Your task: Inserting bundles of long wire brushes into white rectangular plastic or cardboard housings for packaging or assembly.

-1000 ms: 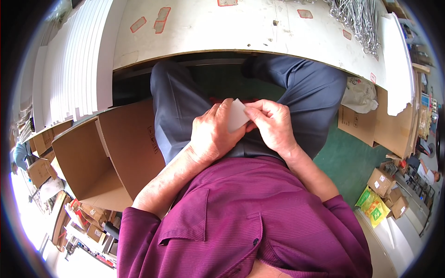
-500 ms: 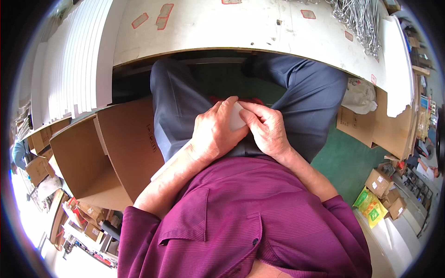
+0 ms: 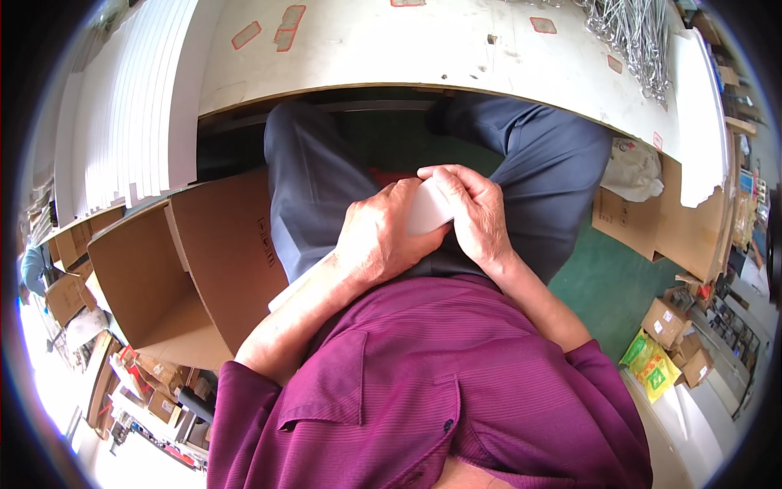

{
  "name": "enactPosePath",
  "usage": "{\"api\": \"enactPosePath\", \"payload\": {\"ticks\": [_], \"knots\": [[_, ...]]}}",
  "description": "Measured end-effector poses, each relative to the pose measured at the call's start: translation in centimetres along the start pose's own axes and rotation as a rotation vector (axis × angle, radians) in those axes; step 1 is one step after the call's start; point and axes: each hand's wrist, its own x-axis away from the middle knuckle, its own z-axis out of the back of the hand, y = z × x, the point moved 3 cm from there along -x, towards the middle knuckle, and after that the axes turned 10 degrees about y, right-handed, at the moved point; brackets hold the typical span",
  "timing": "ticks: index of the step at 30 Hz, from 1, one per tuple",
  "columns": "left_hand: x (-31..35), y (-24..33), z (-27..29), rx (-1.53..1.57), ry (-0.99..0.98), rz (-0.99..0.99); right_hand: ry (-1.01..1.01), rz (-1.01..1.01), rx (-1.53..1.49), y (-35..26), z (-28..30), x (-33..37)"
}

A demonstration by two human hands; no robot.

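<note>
Above my lap, between my two hands, is a white piece with a flat, smooth face (image 3: 427, 209). My left hand (image 3: 376, 235) is wrapped round its left side. On the other side, my right hand (image 3: 477, 213) has its thumb and fingers closed on the upper right edge. A white edge also shows beneath my left forearm, which suggests a long strip, but the forearm hides whether both parts join. My fingertips under the piece cannot be seen.
Ahead stands a white worktable (image 3: 366, 49) with a bundle of metal wire hooks (image 3: 631, 41) at its far right. White panels (image 3: 134, 106) stand stacked at the left. An open cardboard box (image 3: 163, 285) sits beside my left leg. Cardboard sheets (image 3: 660, 208) lean at the right.
My right hand has shifted slightly up and right, its fingers now reaching over the upper edge. More of the white face shows between my hands. My left hand has barely moved.
</note>
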Motion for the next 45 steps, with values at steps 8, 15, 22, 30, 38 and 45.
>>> {"api": "enactPosePath", "payload": {"ticks": [8,15,22,30,38,45], "knots": [[-0.1,-0.1,0.1,0.032,-0.005,-0.032,-0.138,-0.096,-0.066,0.6,0.5,-0.7],[-0.1,0.2,0.1,0.048,-0.031,0.000,-0.108,-0.147,-0.063,-0.2,0.4,-0.9],[0.2,0.1,-0.4,0.047,-0.028,-0.009,-0.076,-0.045,-0.113,0.6,-0.2,-1.1],[0.1,0.1,-0.5,0.064,-0.018,-0.026,-0.080,-0.171,-0.325,0.7,-0.9,-1.2],[-0.1,-0.3,-0.5,0.055,0.001,-0.014,-0.085,-0.130,-0.279,0.9,-1.4,-1.8],[-0.2,-0.3,-0.4,0.054,0.009,-0.005,-0.122,-0.128,-0.223,0.6,-1.1,-1.9]]}}
